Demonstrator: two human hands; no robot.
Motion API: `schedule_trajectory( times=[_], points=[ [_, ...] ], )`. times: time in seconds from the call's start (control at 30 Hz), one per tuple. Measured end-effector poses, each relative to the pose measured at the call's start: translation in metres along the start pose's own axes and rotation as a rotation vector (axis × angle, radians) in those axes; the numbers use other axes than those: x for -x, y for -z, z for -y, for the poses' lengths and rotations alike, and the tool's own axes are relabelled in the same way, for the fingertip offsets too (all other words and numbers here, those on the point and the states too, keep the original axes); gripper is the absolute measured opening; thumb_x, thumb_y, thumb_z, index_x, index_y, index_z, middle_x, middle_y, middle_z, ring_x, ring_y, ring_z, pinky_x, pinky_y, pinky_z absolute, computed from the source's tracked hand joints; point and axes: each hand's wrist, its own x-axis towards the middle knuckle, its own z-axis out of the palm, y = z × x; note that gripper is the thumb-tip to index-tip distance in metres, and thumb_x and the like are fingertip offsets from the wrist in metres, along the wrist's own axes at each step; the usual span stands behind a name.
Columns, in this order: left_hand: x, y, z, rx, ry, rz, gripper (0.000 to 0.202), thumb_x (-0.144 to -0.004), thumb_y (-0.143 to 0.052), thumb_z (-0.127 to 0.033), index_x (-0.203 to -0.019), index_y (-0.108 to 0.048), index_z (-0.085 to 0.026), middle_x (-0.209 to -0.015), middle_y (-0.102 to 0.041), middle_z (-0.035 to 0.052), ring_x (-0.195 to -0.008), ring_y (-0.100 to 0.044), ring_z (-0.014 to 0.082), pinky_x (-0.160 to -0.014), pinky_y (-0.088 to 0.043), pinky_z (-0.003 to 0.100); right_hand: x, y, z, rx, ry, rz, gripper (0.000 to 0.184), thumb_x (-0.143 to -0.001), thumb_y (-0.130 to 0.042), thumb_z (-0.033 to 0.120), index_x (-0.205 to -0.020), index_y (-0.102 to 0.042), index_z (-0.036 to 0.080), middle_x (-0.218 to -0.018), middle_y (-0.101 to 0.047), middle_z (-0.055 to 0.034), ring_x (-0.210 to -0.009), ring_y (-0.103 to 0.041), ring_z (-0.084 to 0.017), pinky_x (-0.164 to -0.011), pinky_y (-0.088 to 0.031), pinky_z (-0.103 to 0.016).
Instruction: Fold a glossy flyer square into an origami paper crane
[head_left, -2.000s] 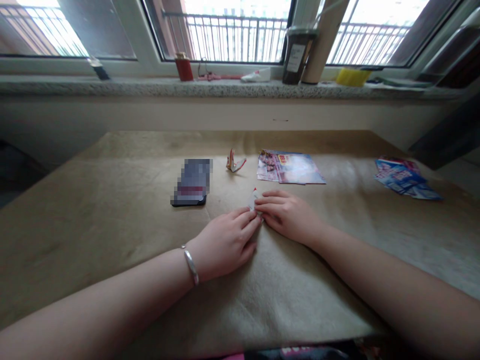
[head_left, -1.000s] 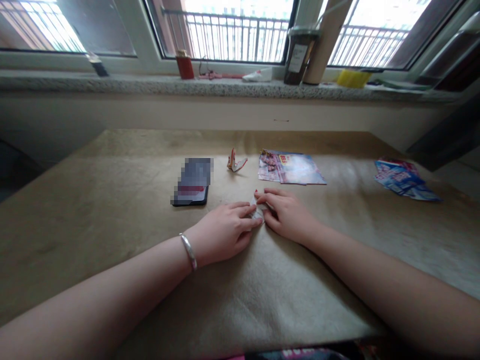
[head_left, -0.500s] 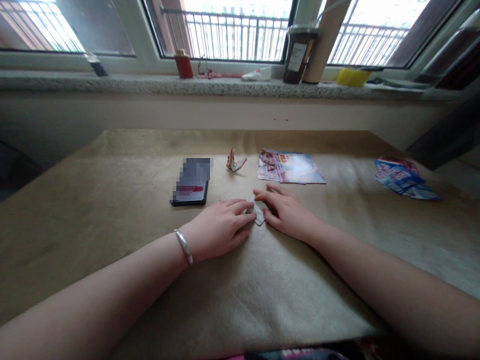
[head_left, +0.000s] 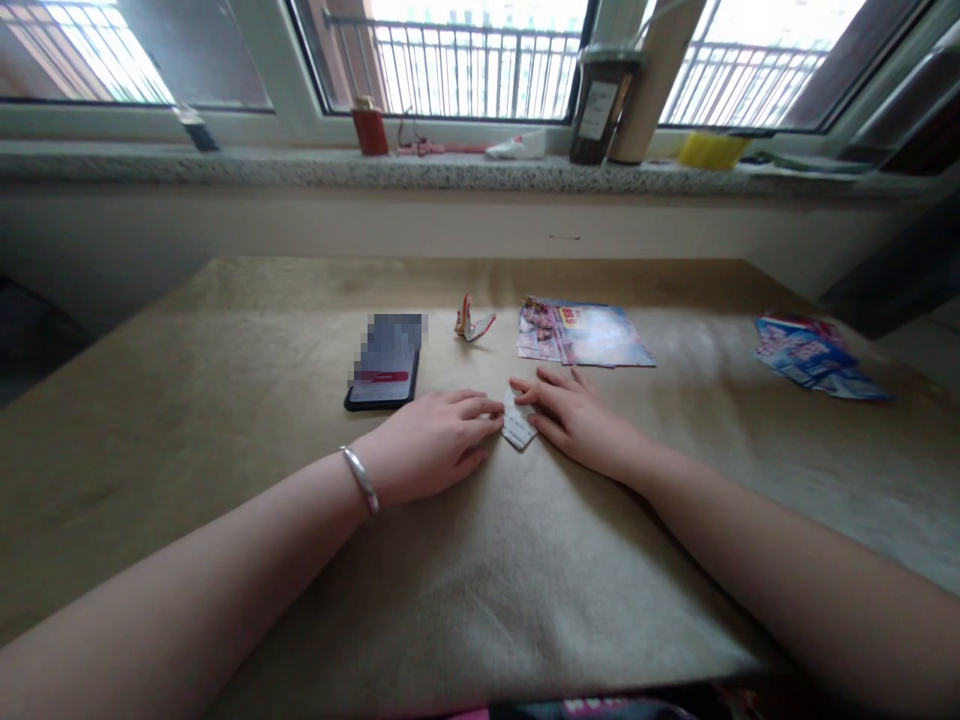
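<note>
A small folded piece of printed paper point(head_left: 517, 428) lies flat on the tan felt-covered table point(head_left: 225, 420), between my two hands. My left hand point(head_left: 427, 445), with a silver bracelet on its wrist, rests palm down with its fingertips pressing on the paper's left edge. On the paper's right side lies my right hand point(head_left: 577, 415), fingers stretched flat over that edge. Both hands are pressed down on the table.
A black phone point(head_left: 384, 365) lies left of the hands. A small folded paper figure point(head_left: 471, 324) stands behind them, beside a stack of colourful leaflets point(head_left: 581, 335). More leaflets point(head_left: 814, 355) lie far right. A windowsill point(head_left: 450, 175) carries jars and a red cup point(head_left: 370, 130).
Both hands have slid a little away from me across the table. They have drawn slightly apart, so more of the flattened paper shows between the fingertips.
</note>
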Motion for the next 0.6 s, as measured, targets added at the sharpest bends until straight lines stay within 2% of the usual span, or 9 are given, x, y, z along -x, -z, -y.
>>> schedule_trajectory(
  times=[0.07,0.23,0.37,0.5,0.6],
  points=[
    [0.000,-0.002,0.000,-0.029,0.001,-0.015,0.032,-0.087,-0.046,-0.022,-0.116,-0.059,-0.017,-0.124,-0.056,0.0091,-0.112,-0.053,0.0222,-0.096,-0.045,0.037,0.001,0.000,0.002,0.032,-0.003,-0.022,0.027,-0.086,-0.050,0.025,-0.112,-0.058,0.024,-0.126,-0.058,-0.0035,-0.127,-0.039,-0.029,-0.107,-0.019,-0.060],
    [-0.002,-0.006,0.006,0.047,0.002,-0.060,0.026,-0.089,-0.043,-0.022,-0.105,-0.064,-0.017,-0.114,-0.064,0.0058,-0.106,-0.058,0.0183,-0.095,-0.047,0.033,0.001,0.002,0.000,-0.011,-0.022,-0.092,0.014,-0.079,-0.059,0.025,-0.092,-0.061,0.021,-0.117,-0.062,-0.0063,-0.112,-0.052,-0.024,-0.096,-0.040,-0.044],
    [-0.003,-0.010,0.011,0.097,0.025,-0.103,0.021,-0.088,-0.043,-0.018,-0.090,-0.063,-0.015,-0.107,-0.066,0.0052,-0.102,-0.059,0.0172,-0.091,-0.049,0.032,0.002,0.005,-0.005,-0.023,-0.018,-0.116,0.006,-0.078,-0.061,0.026,-0.081,-0.062,0.021,-0.110,-0.064,-0.0064,-0.105,-0.056,-0.021,-0.094,-0.042,-0.040],
    [-0.002,-0.012,0.009,0.078,0.008,-0.108,0.019,-0.088,-0.043,-0.018,-0.094,-0.061,-0.015,-0.104,-0.065,0.0065,-0.100,-0.058,0.0176,-0.090,-0.049,0.033,0.004,0.008,-0.007,-0.049,0.055,-0.098,0.011,-0.079,-0.057,0.021,-0.088,-0.065,0.021,-0.111,-0.065,-0.0057,-0.107,-0.056,-0.019,-0.096,-0.042,-0.038],
    [-0.001,-0.012,0.007,0.071,0.028,-0.105,0.022,-0.086,-0.045,-0.018,-0.104,-0.058,-0.016,-0.100,-0.063,0.0076,-0.096,-0.058,0.0179,-0.085,-0.049,0.032,0.005,0.008,-0.004,-0.075,0.091,-0.084,0.017,-0.078,-0.058,0.022,-0.093,-0.066,0.022,-0.115,-0.062,-0.0070,-0.111,-0.053,-0.020,-0.099,-0.040,-0.040]
  ],
)
